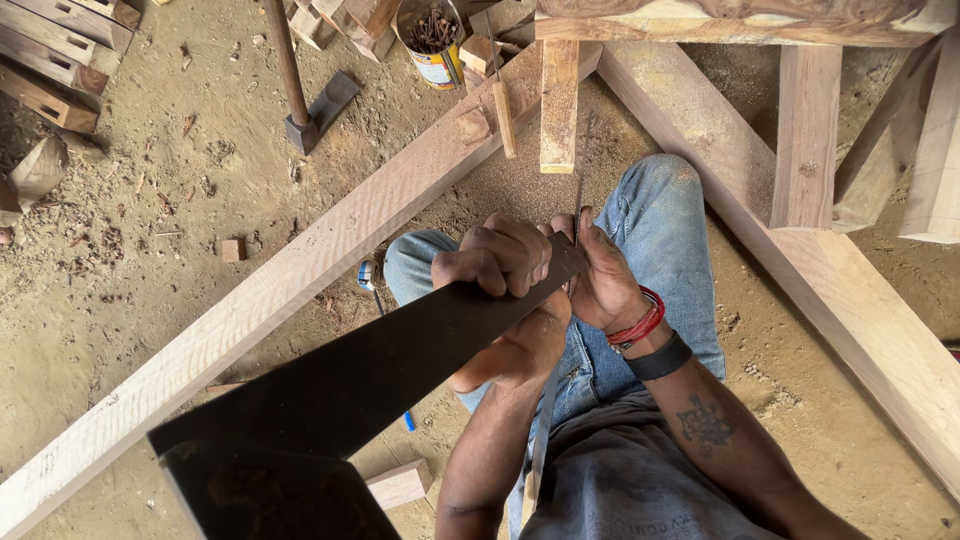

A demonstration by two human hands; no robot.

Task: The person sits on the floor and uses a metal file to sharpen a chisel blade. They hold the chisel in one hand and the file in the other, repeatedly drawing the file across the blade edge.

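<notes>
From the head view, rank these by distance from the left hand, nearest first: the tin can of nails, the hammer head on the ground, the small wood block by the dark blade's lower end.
1. Small wood block, below the left hand, toward the person.
2. Hammer head, up and left on the dirt.
3. Tin can of nails, top centre; close to the hammer, marginally farther.

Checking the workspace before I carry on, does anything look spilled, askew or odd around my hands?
Nothing is spilled. The floor is littered with wood chips and offcuts, and a hammer lies there. Both hands, left and right, grip the dark saw blade.

saw blade (400, 360): dark matt metal | beam (300, 270): rough pale wood
</notes>
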